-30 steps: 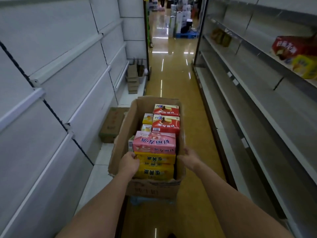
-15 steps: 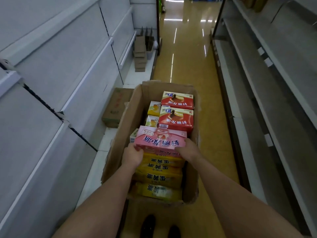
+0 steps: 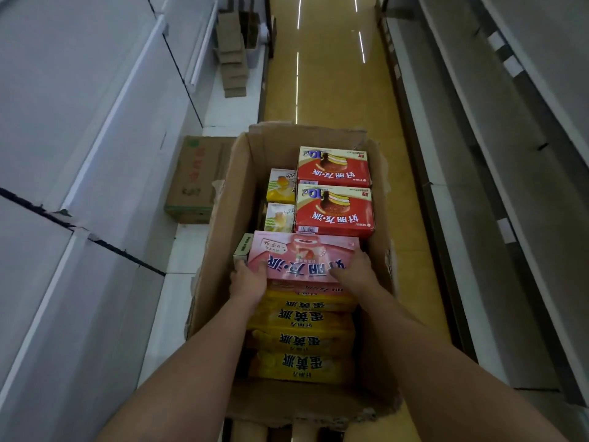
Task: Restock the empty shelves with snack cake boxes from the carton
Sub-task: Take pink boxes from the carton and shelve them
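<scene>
An open brown carton (image 3: pixel 223 237) stands in the aisle below me, packed with snack cake boxes. A pink box (image 3: pixel 302 255) lies on top near the middle. My left hand (image 3: pixel 250 280) grips its left end and my right hand (image 3: pixel 352 271) grips its right end. Beyond it lie two red boxes (image 3: pixel 333 207), with small yellow boxes (image 3: pixel 280 186) to their left. Several yellow boxes (image 3: pixel 302 339) are stacked under and in front of the pink one. Bare grey shelves (image 3: pixel 497 161) run along the right.
White shelving panels (image 3: pixel 79 129) line the left side. A closed brown carton (image 3: pixel 197 180) sits on the left base shelf beside the open one. A pile of flattened cardboard (image 3: pixel 232 55) lies further back on the left. The glossy yellow floor (image 3: pixel 331 84) stretches ahead.
My view has tilted down and closer to the carton. My right hand came off the carton's edge onto the pink box, and both hands now hold its ends.
</scene>
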Tool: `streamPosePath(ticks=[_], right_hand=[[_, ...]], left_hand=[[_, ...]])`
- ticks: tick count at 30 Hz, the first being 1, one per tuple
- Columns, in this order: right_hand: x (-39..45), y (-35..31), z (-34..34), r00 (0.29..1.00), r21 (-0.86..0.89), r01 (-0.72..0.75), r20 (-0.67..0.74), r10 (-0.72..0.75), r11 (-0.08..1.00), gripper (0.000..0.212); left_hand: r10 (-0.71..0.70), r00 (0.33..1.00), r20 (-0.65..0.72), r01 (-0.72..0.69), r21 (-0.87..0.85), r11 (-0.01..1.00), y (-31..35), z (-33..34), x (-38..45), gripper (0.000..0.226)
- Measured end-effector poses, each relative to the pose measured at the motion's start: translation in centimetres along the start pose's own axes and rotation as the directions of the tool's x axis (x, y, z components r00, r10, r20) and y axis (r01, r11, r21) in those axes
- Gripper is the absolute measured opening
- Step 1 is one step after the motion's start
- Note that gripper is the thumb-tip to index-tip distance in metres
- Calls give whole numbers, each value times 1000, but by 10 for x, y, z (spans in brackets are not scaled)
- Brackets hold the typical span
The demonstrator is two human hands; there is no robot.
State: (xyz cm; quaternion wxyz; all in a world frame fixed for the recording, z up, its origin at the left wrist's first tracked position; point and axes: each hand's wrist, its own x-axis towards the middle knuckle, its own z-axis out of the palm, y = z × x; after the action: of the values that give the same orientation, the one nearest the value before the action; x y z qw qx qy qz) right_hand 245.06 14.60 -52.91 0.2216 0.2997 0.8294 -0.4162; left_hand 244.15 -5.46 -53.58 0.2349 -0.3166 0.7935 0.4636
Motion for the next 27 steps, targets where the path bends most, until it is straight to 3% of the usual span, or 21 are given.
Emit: streamPosePath(ticks=[6, 10, 16, 19, 23, 25, 27], right_hand=[[16, 7, 7, 994, 101, -96, -38, 100, 990, 79], [19, 3, 4, 984, 158, -157, -54, 167, 975, 75], [3, -3, 0, 986, 31, -156, -50, 157, 987, 70], [-10, -8, -4, 982, -16, -187, -6, 187, 982, 70], [-34, -24, -15, 998, -116, -58, 22, 61, 992, 77], [-47, -35, -22, 999, -82, 21, 36, -18, 996, 94], [-58, -41, -29, 993, 95, 82, 81, -90, 992, 102]], left_hand=[[-114, 984, 137, 153, -323, 934, -6, 7, 10, 58], [-170, 969, 180, 231, -411, 882, -6, 8, 10, 53], [-121, 987, 101, 156, -530, 834, 6, -2, 2, 58], [-66, 996, 67, 92, -568, 818, 20, -14, -7, 49], [62, 997, 48, -26, -548, 836, 42, -38, -27, 37], [120, 990, 77, -60, -536, 842, 54, -50, -40, 36], [173, 975, 141, -75, -524, 849, 66, -58, -52, 33]])
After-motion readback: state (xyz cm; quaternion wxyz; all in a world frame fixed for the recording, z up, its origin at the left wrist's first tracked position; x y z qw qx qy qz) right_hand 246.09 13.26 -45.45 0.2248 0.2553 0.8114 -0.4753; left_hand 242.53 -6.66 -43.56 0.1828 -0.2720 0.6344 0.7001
